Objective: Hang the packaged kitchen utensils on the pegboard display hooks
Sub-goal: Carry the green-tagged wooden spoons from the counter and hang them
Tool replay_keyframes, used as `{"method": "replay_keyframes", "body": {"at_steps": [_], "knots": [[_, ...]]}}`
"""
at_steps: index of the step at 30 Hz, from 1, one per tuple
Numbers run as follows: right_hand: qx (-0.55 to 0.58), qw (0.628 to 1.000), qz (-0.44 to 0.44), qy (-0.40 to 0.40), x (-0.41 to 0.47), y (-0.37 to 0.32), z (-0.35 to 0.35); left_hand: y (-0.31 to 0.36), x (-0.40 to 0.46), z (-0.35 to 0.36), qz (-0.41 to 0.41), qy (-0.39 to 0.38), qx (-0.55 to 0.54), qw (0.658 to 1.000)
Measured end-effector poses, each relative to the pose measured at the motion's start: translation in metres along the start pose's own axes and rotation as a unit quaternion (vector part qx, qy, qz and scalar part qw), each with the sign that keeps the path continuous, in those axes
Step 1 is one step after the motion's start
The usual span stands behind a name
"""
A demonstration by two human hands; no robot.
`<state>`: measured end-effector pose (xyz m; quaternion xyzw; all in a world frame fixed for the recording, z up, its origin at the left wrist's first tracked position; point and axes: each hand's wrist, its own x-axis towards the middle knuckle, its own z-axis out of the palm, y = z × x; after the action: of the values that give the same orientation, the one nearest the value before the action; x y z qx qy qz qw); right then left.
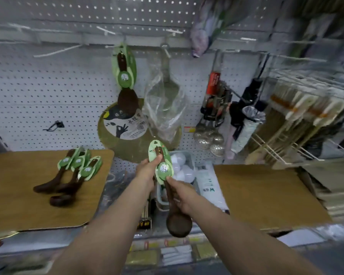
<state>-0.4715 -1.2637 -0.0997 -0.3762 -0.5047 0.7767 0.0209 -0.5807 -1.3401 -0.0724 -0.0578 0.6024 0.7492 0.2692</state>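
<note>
Head view, item in hand: one packaged spoon, my left hand pinching its green card, my right hand gripping the handle. Left board: three spoons waiting. Pegboard: one spoon hung; four left to hang

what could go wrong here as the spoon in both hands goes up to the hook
The hang hole at the top of the green card is small, so it could miss the hook, which already carries a hanging spoon. The loose plastic bag hangs right beside that hook and may snag the held spoon. The left hand and right hand hold it over a bin of white bulbs; a slip could drop it there.
</note>
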Motion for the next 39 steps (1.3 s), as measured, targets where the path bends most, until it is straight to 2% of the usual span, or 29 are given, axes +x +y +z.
{"method": "replay_keyframes", "body": {"at_steps": [9,18,27,39], "knots": [[0.05,0.994,-0.049,0.087,-0.091,-0.007,-0.221,-0.096,-0.102,0.194,-0.013,-0.141,0.01,0.99],[0.164,0.969,-0.084,0.162,-0.147,-0.009,-0.38,-0.164,-0.167,0.361,-0.041,-0.26,0.074,0.962],[0.218,0.935,-0.122,0.252,-0.165,-0.04,-0.537,-0.23,-0.202,0.528,-0.066,-0.337,0.08,0.936],[0.214,0.917,-0.149,0.303,-0.154,-0.165,-0.767,-0.268,-0.206,0.795,-0.094,-0.373,0.052,0.922]]}}
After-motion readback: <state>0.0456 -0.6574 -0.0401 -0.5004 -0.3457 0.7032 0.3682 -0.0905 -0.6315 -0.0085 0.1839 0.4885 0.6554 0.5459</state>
